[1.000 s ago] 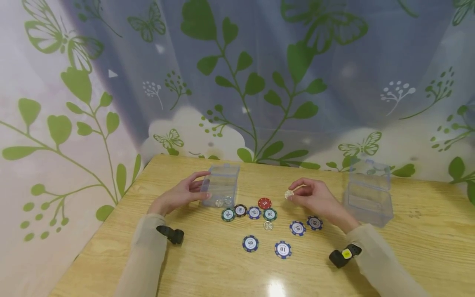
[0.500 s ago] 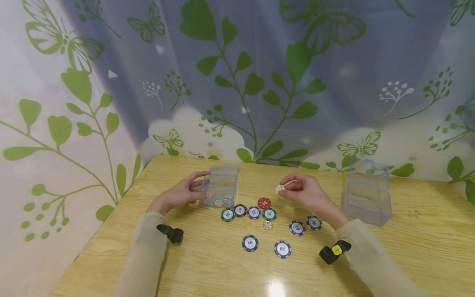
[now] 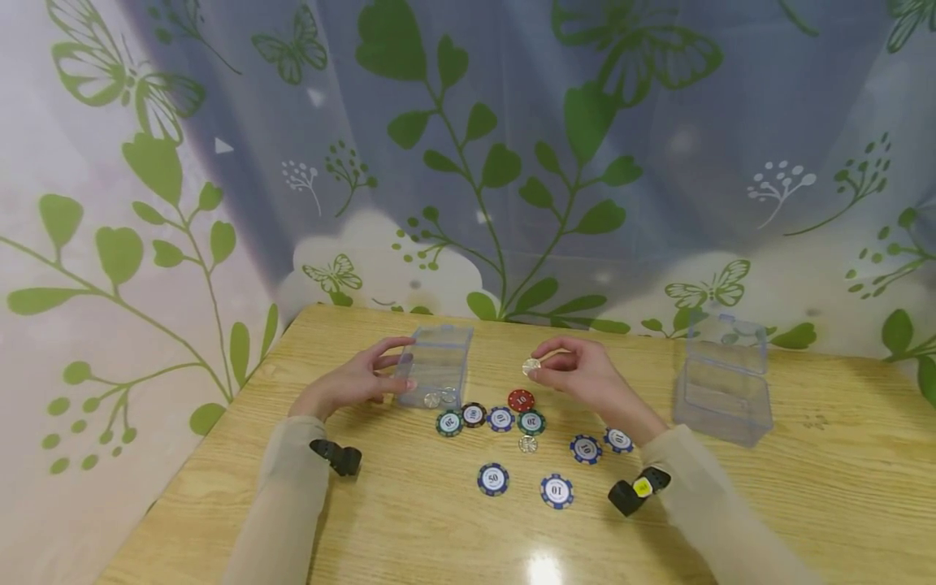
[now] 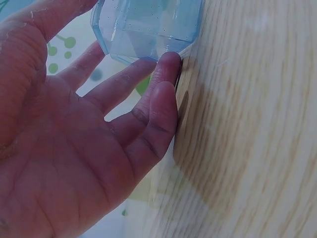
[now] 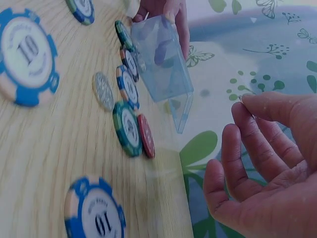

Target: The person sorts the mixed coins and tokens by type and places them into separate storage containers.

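Observation:
At the table's left, my left hand (image 3: 354,380) holds the side of an open clear plastic box (image 3: 448,357), thumb near its front and fingers toward the back. In the left wrist view the fingers lie along the box (image 4: 148,25). Two silvery coins (image 3: 432,400) show in its front part. My right hand (image 3: 581,372) pinches another silvery coin (image 3: 530,368) between thumb and fingertips, above the table and right of the box. In the right wrist view that coin is almost hidden by the fingers (image 5: 247,131). Below it lies a red chip (image 3: 521,400) marked 10.
Green, black and blue poker chips (image 3: 500,419) form a row before the box, with a loose coin (image 3: 528,444) nearby. Further chips (image 3: 557,491) lie toward the front and right. A second open clear box (image 3: 724,406) stands at the right. A patterned curtain (image 3: 512,203) hangs behind.
My right hand has moved left with the pinched coin, from right of the red chip to just above it, closer to the left box. The left hand and box have stayed put.

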Action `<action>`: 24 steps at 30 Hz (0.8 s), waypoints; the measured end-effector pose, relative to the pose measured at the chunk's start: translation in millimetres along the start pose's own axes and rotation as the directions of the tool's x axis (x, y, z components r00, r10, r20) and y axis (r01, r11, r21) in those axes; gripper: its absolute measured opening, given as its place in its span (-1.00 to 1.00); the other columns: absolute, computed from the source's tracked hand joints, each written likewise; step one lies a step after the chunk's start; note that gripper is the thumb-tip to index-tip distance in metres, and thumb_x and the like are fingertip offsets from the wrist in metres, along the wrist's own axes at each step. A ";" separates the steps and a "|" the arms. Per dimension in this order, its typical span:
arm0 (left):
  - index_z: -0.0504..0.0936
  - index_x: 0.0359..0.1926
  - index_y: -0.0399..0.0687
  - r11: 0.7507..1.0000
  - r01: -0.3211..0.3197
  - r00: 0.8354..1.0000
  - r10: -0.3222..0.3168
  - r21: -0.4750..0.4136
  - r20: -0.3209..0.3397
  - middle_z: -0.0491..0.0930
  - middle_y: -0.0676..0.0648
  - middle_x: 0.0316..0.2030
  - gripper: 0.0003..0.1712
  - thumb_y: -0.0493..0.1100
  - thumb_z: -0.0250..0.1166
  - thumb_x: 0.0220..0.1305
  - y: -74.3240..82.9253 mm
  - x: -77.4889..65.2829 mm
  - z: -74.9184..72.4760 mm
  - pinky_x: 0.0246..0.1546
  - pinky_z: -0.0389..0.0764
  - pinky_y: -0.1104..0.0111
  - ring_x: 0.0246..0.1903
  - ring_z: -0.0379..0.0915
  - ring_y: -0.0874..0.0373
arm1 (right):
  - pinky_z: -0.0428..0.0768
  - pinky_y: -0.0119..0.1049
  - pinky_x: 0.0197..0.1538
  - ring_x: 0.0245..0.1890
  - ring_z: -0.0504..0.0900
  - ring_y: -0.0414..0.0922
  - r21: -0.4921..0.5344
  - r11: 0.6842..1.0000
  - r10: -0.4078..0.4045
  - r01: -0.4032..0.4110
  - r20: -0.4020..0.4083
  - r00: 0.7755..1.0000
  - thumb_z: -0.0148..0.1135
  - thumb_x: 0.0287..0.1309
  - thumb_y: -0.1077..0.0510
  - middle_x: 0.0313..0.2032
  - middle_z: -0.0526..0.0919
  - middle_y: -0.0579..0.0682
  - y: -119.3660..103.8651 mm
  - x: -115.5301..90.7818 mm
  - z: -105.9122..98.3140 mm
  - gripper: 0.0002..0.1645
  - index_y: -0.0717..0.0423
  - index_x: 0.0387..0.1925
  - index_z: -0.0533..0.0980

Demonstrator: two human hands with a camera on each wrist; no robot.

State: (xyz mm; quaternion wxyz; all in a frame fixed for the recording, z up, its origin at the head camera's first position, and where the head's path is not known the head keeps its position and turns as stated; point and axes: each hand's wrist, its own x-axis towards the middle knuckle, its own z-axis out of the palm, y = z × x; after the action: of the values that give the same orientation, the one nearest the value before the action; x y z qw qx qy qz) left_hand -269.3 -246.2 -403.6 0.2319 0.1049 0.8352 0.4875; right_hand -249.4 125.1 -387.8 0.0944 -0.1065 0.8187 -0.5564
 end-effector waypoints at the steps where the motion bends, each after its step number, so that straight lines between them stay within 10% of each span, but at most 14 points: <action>1: 0.02 0.62 0.26 1.000 -0.002 1.000 0.002 0.002 0.002 -0.02 -0.24 0.62 -0.03 0.05 0.38 0.37 -0.3 0.3 0.0 -0.03 0.56 0.19 0.51 0.16 -0.27 | 0.60 -0.12 -0.06 -0.14 0.69 0.09 0.002 1.000 -0.002 0.002 0.001 1.000 0.43 0.25 0.10 -0.28 0.76 -0.03 -0.8 0.6 1.4 -0.64 0.12 0.02 0.57; 24: 0.02 0.62 0.27 1.000 0.008 1.000 -0.008 -0.023 -0.001 -0.04 -0.23 0.62 -0.01 0.04 0.40 0.35 -0.5 1.5 0.5 0.08 0.58 0.09 0.57 0.03 -0.25 | 0.52 -0.27 -0.35 -0.36 0.63 -0.05 0.110 0.994 0.028 -0.024 -0.036 0.999 0.45 0.20 0.15 -0.30 0.79 -0.05 -18.0 14.9 39.6 -0.66 0.12 -0.01 0.59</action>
State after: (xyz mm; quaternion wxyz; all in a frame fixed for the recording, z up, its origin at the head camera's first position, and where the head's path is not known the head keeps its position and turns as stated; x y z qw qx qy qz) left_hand -270.4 -245.5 -404.7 0.2349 0.0985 0.8300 0.4961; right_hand -251.6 79.3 -385.9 0.0922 -0.0800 0.7899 -0.6009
